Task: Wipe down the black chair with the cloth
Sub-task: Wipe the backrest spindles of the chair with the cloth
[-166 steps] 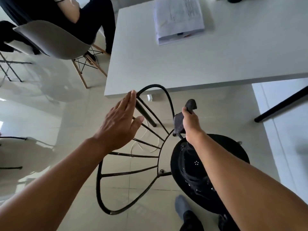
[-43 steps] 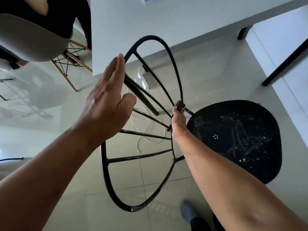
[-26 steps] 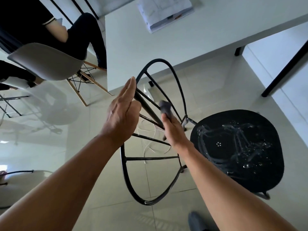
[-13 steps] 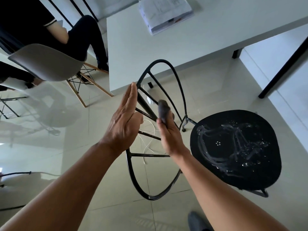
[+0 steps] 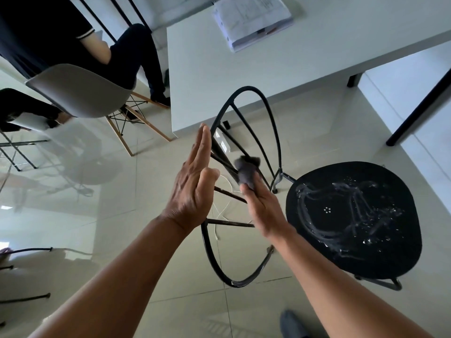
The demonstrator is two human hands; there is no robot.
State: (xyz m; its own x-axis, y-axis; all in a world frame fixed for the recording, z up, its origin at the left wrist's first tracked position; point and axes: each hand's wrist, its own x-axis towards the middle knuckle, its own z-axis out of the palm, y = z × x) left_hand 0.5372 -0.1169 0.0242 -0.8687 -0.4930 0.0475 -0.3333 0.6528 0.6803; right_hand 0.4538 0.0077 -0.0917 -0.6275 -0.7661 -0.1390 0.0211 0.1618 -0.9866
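Note:
The black chair has a round seat (image 5: 353,220) streaked with wet marks and a looped metal backrest (image 5: 246,91) with thin spokes. My right hand (image 5: 264,208) holds a small grey cloth (image 5: 246,170) wrapped around one of the backrest spokes near the middle of the loop. My left hand (image 5: 192,184) is flat with fingers straight and together, its palm against the left side of the backrest rim, holding nothing. Part of the rim is hidden behind my left hand.
A white table (image 5: 268,54) with a stack of papers (image 5: 251,18) stands just behind the chair. A person sits on a grey shell chair (image 5: 80,93) at the left. A white cable (image 5: 224,206) lies on the glossy tiled floor. My foot (image 5: 290,323) shows below.
My right hand has slid the cloth up along a spoke, from the joint near the seat toward the middle of the backrest. My left hand has stayed flat against the rim.

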